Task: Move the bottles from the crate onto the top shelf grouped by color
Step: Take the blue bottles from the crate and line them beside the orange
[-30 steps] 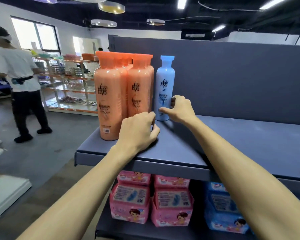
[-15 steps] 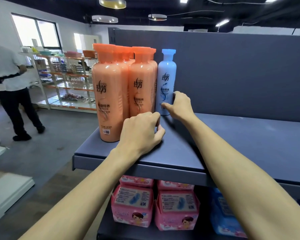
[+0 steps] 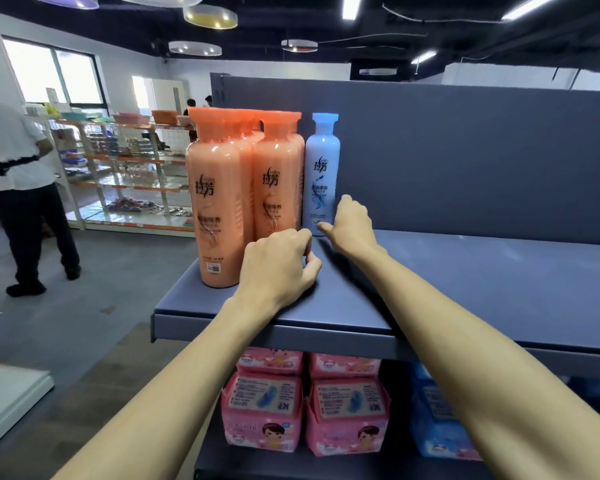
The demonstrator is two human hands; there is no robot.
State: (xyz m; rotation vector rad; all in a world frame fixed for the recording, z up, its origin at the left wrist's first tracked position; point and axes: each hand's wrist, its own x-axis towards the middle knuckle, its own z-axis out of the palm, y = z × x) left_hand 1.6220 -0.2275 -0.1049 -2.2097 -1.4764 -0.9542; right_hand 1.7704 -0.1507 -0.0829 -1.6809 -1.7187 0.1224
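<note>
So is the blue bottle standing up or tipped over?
Standing up. The blue bottle rests on its base on the top shelf, cap at the top, right beside the orange bottles.

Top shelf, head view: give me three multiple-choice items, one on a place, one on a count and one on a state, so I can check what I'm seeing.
1. Where does the blue bottle stand relative to the orange bottles?
A) left of them B) right of them C) in front of them
2. How many blue bottles are on the top shelf?
A) one B) two C) three
3. How is the blue bottle?
A) on its side B) upright, cap on C) upright, cap off

Answers:
1 B: it stands just right of the orange group.
2 A: only one blue bottle shows.
3 B: it stands on its base with its blue cap in place.
</note>
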